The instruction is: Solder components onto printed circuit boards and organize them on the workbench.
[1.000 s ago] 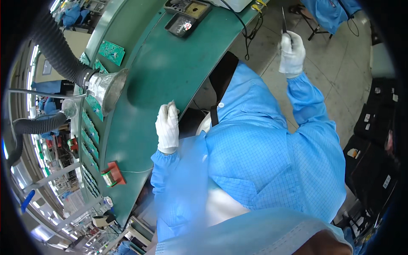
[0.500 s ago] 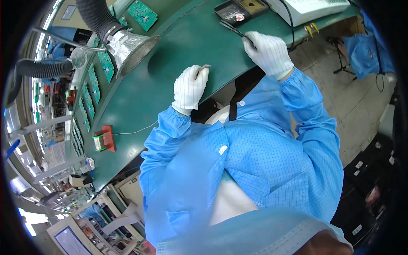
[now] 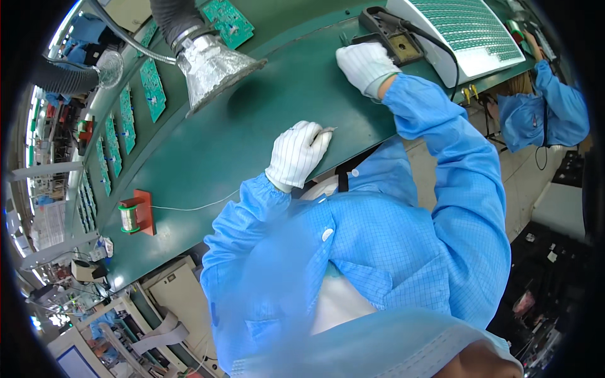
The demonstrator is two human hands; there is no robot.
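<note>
My left hand (image 3: 296, 154), in a white striped glove, is closed low over the near edge of the green bench (image 3: 208, 157). A small greyish tip shows at its fingers. Solder wire (image 3: 195, 208) runs towards this hand from a spool (image 3: 130, 218) on a red stand (image 3: 145, 213); the sleeve hides part of it. Farther off and to the right, my gloved right hand (image 3: 367, 66) is closed beside a dark soldering iron stand (image 3: 404, 49). Only a short dark end of the tweezers (image 3: 344, 40) sticks out past its fingers.
A foil-covered extraction cone (image 3: 214, 69) hangs over the bench's far side. Green circuit boards (image 3: 151, 88) line the far left rack. Beyond the stand sits a white slotted box (image 3: 469, 38) with a black cable (image 3: 441, 47). Another person's blue sleeve (image 3: 558, 94) shows at right.
The view has shifted. My right hand has moved left across the front of the iron stand, and less of the tweezers shows. My left hand has moved right, still closed.
</note>
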